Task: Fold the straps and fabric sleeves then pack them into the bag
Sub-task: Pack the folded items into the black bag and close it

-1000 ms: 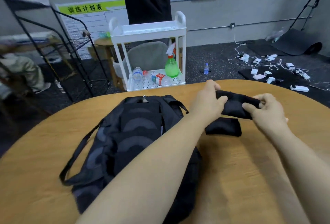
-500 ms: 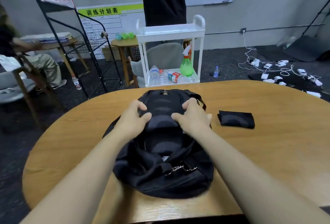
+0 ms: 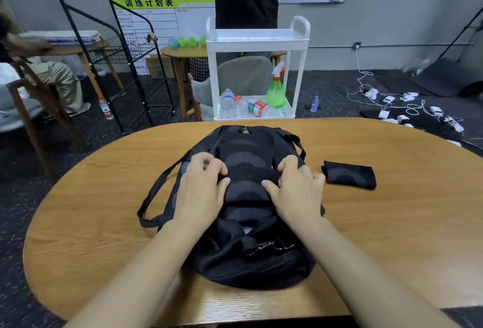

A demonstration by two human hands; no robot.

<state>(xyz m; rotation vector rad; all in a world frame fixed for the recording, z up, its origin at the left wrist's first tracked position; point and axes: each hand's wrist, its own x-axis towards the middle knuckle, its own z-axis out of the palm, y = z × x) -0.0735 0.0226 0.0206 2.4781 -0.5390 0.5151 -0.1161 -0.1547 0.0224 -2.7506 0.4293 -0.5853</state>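
A black backpack [image 3: 245,257] lies flat in the middle of the oval wooden table [image 3: 392,236], its top toward me. My left hand [image 3: 202,190] and my right hand [image 3: 298,189] both rest on its padded back panel, fingers curled into the fabric. One shoulder strap [image 3: 151,197] loops out to the left of the bag. A stack of folded black fabric sleeves [image 3: 349,175] sits on the table just right of my right hand, apart from it. The bag's near end is partly unzipped beside metal zipper pulls [image 3: 264,246].
Beyond the table stands a white trolley [image 3: 257,42] with bottles and a green spray bottle [image 3: 275,87]. A person in black stands behind it. A black wire rack [image 3: 125,48] is at the left, with a seated person further left. Chargers and cables [image 3: 407,108] lie on the floor at right.
A second ago both hands held a folded sleeve above another at the right. They set it down on the stack and moved to the backpack, which now lies centred with its top toward me.
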